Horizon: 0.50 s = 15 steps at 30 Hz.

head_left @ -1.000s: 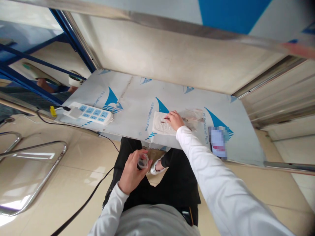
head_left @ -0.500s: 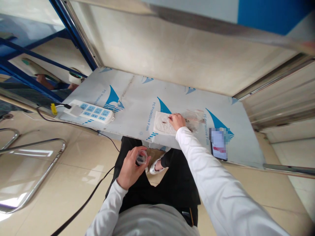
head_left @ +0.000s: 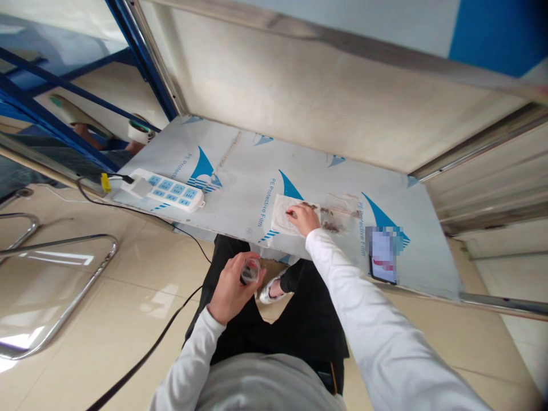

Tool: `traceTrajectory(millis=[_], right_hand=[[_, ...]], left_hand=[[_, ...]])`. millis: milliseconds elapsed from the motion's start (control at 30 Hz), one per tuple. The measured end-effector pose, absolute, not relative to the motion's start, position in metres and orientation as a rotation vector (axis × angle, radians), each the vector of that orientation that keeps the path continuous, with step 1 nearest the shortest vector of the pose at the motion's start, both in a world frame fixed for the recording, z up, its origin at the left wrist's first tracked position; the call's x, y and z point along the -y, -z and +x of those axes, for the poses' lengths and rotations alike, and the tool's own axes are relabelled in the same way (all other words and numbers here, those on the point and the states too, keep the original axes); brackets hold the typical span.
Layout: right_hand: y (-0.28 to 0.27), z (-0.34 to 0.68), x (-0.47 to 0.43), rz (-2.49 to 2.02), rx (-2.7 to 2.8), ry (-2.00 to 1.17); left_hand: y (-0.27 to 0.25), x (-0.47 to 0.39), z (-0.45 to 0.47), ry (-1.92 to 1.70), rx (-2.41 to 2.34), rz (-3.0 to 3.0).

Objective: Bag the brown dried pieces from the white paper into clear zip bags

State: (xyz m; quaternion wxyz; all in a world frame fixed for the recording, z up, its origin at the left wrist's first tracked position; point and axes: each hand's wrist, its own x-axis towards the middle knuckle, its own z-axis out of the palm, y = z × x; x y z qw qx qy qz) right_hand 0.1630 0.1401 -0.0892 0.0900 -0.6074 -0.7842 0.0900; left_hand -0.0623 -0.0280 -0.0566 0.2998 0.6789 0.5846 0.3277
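My left hand (head_left: 233,285) is wrapped round a small clear plastic cup (head_left: 251,270), held above my lap in front of the shelf edge. On the shelf lies a white paper-like pad (head_left: 281,224). My right hand (head_left: 305,219) is over this pad, thumb and fingertips pinched together at a tiny dark reddish piece. Its kind is too small to make out. More small dark bits (head_left: 309,205) show beyond the knuckles. To the right of the hand, clear plastic bags (head_left: 342,204) lie with dark brown bits (head_left: 331,227) in or on them.
A white power strip (head_left: 177,193) with a plugged-in black cable is at the shelf's left. A phone (head_left: 382,257) lies near the front right edge. The film-covered shelf (head_left: 240,171) meets a back wall. Another person's arm (head_left: 83,134) shows beyond the blue frame.
My right hand has shifted left over the pad to the dark piece lying there, uncovering dark bits behind it. My left hand still holds the cup. The view has tilted slightly.
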Motion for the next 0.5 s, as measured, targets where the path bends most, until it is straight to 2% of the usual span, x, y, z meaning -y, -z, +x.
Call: traceTrajectory(millis=[267, 500], right_hand=[[0.0937, 0.1580, -0.1394, -1.901, 2.311, -0.125], [0.0958, 0.1533, -0.1354, -1.970, 2.165, -0.119]], left_hand=[[0.0548, 0.0292, -0.0616, -0.867, -1.549, 1.784], [0.0530, 0.0295, -0.0614, -0.883, -1.536, 1.789]])
